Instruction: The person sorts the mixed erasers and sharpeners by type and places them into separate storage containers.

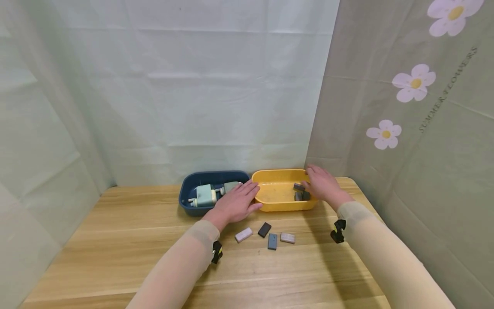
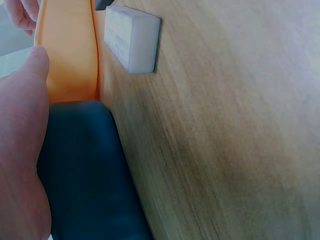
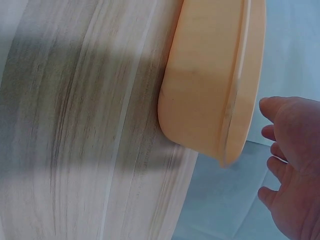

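My left hand (image 1: pixel 236 204) lies flat with straight fingers over the meeting ends of a navy tray (image 1: pixel 197 210) and a yellow tray (image 1: pixel 281 207); its thumb is right at the yellow rim in the left wrist view. At the yellow tray's right end, my right hand (image 1: pixel 323 184) hovers with loosely bent fingers, nothing between them in the right wrist view (image 3: pixel 292 155). Several small dark blocks (image 1: pixel 299 187) lie inside the yellow tray, near that hand. Pale green bottle-like things (image 1: pixel 206 195) with cream collars lie in the navy tray, partly hidden by my left hand.
On the wooden table (image 1: pixel 127 240), in front of the trays, lie a whitish block (image 1: pixel 244 234), a black block (image 1: pixel 264 229), a blue-grey block (image 1: pixel 272 241) and another pale block (image 1: pixel 287 237). A cloth backdrop (image 1: pixel 193 107) rises behind; a flowered cloth (image 1: pixel 359 116) hangs at the right.
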A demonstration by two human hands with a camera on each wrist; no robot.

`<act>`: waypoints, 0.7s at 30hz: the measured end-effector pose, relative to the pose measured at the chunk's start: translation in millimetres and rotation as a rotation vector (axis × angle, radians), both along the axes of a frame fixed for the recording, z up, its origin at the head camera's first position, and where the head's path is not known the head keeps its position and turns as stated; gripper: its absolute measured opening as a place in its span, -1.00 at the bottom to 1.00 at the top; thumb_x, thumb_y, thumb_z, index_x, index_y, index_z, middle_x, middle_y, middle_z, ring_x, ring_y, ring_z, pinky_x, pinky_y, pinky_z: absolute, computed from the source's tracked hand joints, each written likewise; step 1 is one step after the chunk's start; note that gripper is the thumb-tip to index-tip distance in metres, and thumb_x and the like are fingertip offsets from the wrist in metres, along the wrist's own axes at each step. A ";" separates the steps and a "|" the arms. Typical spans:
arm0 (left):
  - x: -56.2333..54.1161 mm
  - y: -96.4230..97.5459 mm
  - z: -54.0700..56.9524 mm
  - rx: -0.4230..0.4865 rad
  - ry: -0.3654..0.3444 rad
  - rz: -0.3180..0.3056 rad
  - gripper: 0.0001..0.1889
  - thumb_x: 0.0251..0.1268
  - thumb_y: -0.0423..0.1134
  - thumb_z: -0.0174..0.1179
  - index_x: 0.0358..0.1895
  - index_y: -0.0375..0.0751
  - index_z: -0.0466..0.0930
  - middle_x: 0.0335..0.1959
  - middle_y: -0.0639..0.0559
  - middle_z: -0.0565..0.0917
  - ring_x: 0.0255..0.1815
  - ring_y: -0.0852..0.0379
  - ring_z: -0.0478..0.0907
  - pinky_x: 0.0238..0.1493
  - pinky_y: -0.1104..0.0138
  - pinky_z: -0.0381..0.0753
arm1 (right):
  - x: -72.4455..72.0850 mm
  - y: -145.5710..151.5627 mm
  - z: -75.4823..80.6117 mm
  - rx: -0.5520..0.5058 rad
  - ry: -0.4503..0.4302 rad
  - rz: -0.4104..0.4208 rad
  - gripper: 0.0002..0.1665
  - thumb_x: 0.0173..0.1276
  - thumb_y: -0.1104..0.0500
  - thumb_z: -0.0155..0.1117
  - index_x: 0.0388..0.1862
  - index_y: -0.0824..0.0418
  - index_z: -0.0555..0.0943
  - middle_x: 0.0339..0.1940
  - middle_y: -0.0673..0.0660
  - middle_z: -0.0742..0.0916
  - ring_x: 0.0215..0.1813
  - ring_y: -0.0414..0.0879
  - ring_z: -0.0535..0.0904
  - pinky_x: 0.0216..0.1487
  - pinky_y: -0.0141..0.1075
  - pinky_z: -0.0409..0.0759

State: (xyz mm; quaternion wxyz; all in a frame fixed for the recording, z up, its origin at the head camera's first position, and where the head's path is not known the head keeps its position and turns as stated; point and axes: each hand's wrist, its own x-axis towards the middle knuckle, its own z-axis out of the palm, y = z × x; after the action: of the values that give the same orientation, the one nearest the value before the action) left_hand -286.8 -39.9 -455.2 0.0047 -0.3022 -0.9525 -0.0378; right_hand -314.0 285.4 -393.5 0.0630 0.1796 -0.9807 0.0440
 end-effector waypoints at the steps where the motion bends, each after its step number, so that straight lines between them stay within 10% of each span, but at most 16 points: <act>1: -0.2 0.1 -0.3 -0.001 -0.003 0.003 -0.17 0.79 0.37 -0.21 0.83 -0.09 0.09 0.85 0.03 0.06 0.85 0.03 -0.13 0.80 0.07 -0.12 | 0.6 -0.1 0.2 0.004 0.002 0.002 -0.48 0.69 0.11 0.33 0.36 0.50 0.55 0.54 0.48 0.52 0.53 0.42 0.46 0.59 0.27 0.39; 21: 0.0 -1.4 0.8 0.010 -0.008 -0.007 -0.17 0.79 0.36 -0.18 0.83 -0.10 0.10 0.85 0.00 0.07 0.85 0.01 -0.12 0.80 0.07 -0.10 | 28.4 -1.8 3.2 0.083 0.061 0.080 -0.28 0.70 0.03 0.35 0.59 0.46 0.45 0.62 0.44 0.49 0.64 0.36 0.39 0.64 0.31 0.31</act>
State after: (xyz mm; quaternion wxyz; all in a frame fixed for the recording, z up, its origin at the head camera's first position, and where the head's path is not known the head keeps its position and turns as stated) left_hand -286.8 -41.4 -454.4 0.0022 -0.3054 -0.9512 -0.0438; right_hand -285.6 283.6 -390.3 0.0836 0.2224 -0.9714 0.0005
